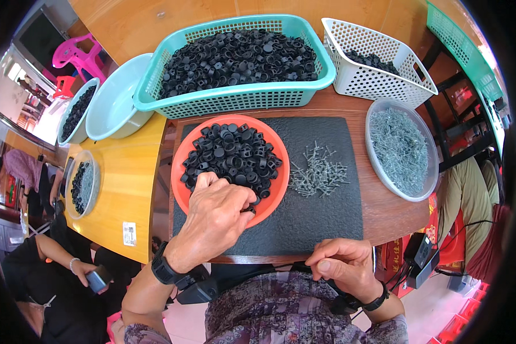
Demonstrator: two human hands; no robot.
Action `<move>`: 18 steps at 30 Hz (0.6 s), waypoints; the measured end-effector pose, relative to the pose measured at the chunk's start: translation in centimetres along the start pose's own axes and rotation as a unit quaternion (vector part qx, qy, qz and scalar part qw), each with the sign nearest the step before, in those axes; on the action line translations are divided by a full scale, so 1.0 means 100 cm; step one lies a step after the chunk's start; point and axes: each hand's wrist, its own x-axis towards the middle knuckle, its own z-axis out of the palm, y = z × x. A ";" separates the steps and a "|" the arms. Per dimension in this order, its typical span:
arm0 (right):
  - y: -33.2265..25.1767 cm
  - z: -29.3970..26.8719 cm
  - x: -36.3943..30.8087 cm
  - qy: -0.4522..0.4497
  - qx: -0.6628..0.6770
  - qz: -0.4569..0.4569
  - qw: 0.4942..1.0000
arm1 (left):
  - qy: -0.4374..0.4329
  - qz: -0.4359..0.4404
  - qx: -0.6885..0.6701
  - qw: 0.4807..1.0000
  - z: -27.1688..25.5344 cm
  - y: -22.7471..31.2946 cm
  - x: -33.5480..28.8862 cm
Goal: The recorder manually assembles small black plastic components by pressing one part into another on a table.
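Observation:
My left hand [215, 215] reaches over the near rim of an orange bowl [180, 155], its fingers bent and closed on a small black plastic ring-shaped piece [250, 210] that shows at the fingertips. Many more black pieces [229, 149], ring-shaped with round caps, fill the bowl. To its right, a loose pile of thin silver nails [319, 172] lies on a dark textured mat [321, 221]. My right hand [344, 264] hovers by the table's near edge, fingers curled toward the thumb. Whatever may be between those fingertips is hidden.
A teal basket [235, 100] of black pieces stands at the back, beside a white basket [378, 80]. A clear tub [433, 166] of nails sits right; another tub [96, 189], mixed, stands left near a pale basin [117, 114]. A seated person holds a phone [99, 279] at lower left.

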 end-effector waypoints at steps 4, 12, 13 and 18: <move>-0.002 0.002 0.003 -0.008 -0.032 0.018 0.999 | 0.013 0.027 0.014 0.999 0.000 0.003 -0.001; 0.003 0.007 0.005 0.003 -0.050 0.015 0.999 | 0.021 0.068 0.035 0.997 0.003 0.007 0.001; 0.004 0.007 0.005 0.007 -0.058 0.017 0.998 | 0.029 0.073 0.042 0.996 0.003 0.008 0.000; 0.013 0.006 0.014 0.092 -0.117 -0.020 0.989 | 0.055 0.044 -0.055 0.996 0.005 0.024 0.002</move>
